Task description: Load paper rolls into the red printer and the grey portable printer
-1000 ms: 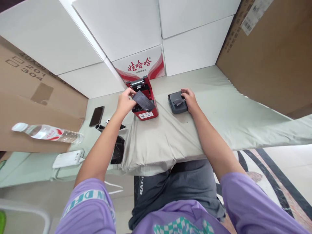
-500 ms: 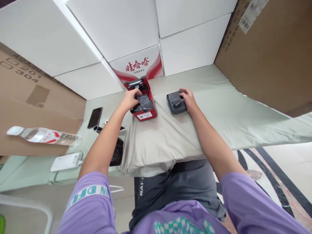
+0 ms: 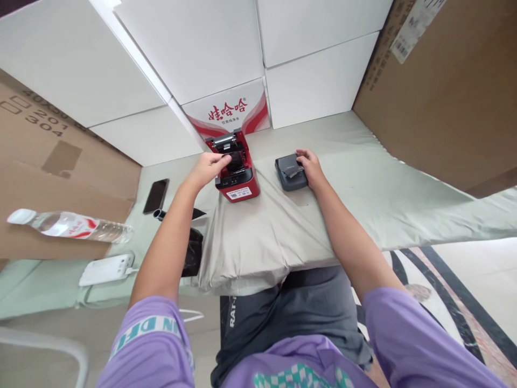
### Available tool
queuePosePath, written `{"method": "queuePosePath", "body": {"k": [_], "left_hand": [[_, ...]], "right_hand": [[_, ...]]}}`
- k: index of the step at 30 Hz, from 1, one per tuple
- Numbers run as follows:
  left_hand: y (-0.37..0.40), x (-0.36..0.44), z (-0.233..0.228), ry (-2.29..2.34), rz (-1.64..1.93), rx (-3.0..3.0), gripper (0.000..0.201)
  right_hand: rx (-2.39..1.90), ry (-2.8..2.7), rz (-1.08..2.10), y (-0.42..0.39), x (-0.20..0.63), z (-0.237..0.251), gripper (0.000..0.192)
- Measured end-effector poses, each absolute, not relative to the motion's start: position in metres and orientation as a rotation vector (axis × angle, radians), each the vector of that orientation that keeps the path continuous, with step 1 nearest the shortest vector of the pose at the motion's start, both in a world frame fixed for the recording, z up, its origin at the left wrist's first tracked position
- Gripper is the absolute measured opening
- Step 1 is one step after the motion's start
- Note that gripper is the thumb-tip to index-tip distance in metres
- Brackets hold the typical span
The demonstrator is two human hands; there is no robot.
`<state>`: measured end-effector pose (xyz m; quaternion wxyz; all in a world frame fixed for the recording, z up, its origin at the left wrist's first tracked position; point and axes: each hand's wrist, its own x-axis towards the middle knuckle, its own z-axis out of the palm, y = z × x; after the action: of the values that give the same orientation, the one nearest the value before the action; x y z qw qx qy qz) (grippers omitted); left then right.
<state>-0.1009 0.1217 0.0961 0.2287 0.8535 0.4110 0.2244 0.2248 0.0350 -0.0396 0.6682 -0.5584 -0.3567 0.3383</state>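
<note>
A small red printer [image 3: 241,187] stands with its lid open on the grey-green cloth [image 3: 283,231]. My left hand [image 3: 207,168] reaches over its left side. The fingertips pinch a dark sheet [image 3: 235,160] that sits down inside the open compartment. To the right lies a dark grey device [image 3: 287,175] with a crumpled piece of film on top. My right hand [image 3: 309,168] rests on its right side and grips it.
A black phone [image 3: 156,195], a black tube [image 3: 160,214] and a black bag [image 3: 194,250] lie left of the cloth. A water bottle [image 3: 68,226] and a white charger [image 3: 106,269] lie further left. White boxes [image 3: 323,86] and cardboard boxes [image 3: 444,91] wall the back and sides.
My left hand has lowered the dark sheet from above the red printer's front into its open compartment. My right hand has stayed on the grey device.
</note>
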Motion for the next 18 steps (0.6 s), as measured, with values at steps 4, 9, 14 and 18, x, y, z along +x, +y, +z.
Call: {"method": "queuePosePath", "body": {"k": [4, 9, 14, 18], "left_hand": [[0.122, -0.095, 0.106, 0.966, 1.11, 2.281, 0.058], [0.133, -0.073, 0.111, 1.222, 0.956, 2.431, 0.064], [0.107, -0.078, 0.117, 1.392, 0.704, 2.509, 0.068], [0.074, -0.085, 0.118, 1.367, 0.443, 2.625, 0.061]], "right_hand": [[-1.257, -0.79, 0.759, 0.034, 0.224, -0.038, 0.037], [-1.272, -0.813, 0.74, 0.033, 0.225, -0.038, 0.038], [-1.258, -0.814, 0.734, 0.035, 0.227, -0.042, 0.039], [-1.254, -0.809, 0.726, 0.036, 0.228, -0.043, 0.037]]}}
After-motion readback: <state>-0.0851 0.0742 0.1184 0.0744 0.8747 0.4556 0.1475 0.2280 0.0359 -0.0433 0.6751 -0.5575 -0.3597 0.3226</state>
